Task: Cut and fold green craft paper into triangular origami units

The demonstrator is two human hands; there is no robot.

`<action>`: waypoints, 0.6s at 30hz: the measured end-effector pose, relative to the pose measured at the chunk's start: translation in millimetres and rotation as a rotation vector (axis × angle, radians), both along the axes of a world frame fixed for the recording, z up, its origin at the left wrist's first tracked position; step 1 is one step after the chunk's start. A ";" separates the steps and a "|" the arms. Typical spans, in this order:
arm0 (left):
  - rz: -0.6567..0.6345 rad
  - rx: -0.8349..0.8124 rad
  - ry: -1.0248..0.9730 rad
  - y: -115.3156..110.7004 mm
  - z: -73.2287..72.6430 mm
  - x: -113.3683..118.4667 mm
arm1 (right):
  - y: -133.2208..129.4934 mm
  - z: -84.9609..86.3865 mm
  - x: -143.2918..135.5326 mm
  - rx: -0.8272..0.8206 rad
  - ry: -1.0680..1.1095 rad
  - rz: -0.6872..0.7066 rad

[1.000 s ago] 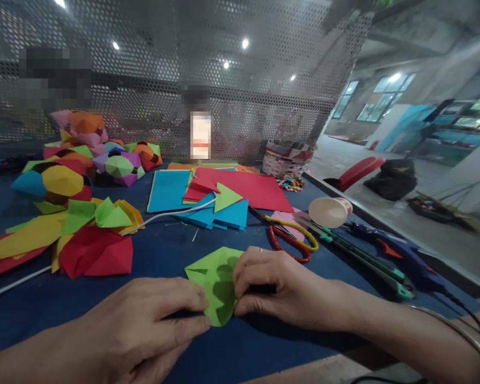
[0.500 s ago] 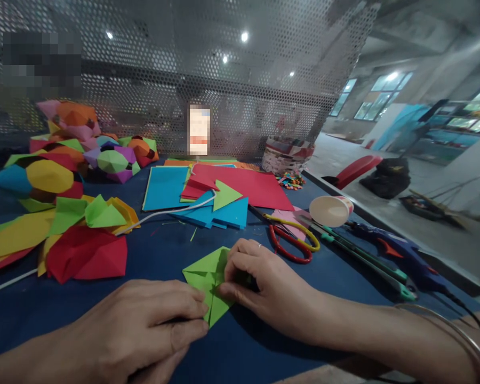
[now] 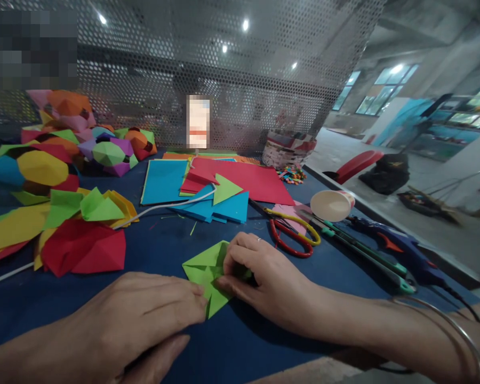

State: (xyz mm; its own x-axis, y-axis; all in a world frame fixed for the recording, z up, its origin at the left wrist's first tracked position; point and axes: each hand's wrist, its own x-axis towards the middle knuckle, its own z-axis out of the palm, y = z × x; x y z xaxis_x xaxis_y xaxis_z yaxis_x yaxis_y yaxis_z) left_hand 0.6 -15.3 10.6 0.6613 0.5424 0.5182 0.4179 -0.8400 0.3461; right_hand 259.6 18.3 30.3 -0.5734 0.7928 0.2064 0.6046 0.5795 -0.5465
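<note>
A folded piece of light green paper (image 3: 202, 270) lies on the blue table in front of me, with crease lines meeting near its middle. My right hand (image 3: 270, 277) has thumb and curled fingers closed on the right side of the paper, hiding that part. My left hand (image 3: 144, 312) lies flat at the lower left, its fingertips touching the paper's lower left edge. Its thumb is apart, below the fingers. Beyond the paper lie red-and-yellow-handled scissors (image 3: 292, 239) and several blue sheets (image 3: 231, 208) with a green triangular piece (image 3: 226, 189) on top.
Folded paper petals (image 3: 84, 248) and finished paper balls (image 3: 44, 169) crowd the left. A white cable (image 3: 164, 207) crosses the table. On the right are a paper cup (image 3: 331, 206), a green cutter knife (image 3: 368, 258) and a blue glue gun (image 3: 396, 250). A woven basket (image 3: 286, 150) stands behind.
My left thumb has dropped away from the fingers, and the left fingertips have drawn slightly back along the paper's edge. The right hand keeps its grip. The view has tilted slightly.
</note>
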 end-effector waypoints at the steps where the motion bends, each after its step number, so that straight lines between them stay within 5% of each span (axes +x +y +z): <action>1: -0.011 0.000 0.019 2.1 1.1 -0.1 | -0.2 -0.1 0.0 -0.002 -0.001 -0.001; 6: -0.159 0.066 0.202 11.3 11.5 4.4 | 0.3 -1.0 0.6 0.003 -0.002 0.004; 18: -0.164 0.160 0.155 14.1 17.3 18.2 | -4.5 4.9 -1.8 -0.021 -0.023 -0.025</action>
State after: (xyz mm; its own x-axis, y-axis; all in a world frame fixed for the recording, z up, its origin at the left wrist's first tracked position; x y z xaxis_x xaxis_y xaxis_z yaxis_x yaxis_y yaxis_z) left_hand 18.7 -1.3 27.9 0.8115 0.3410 0.4746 0.3092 -0.9397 0.1465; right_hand 257.8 13.8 35.2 -0.5576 0.8110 0.1769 0.6314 0.5528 -0.5439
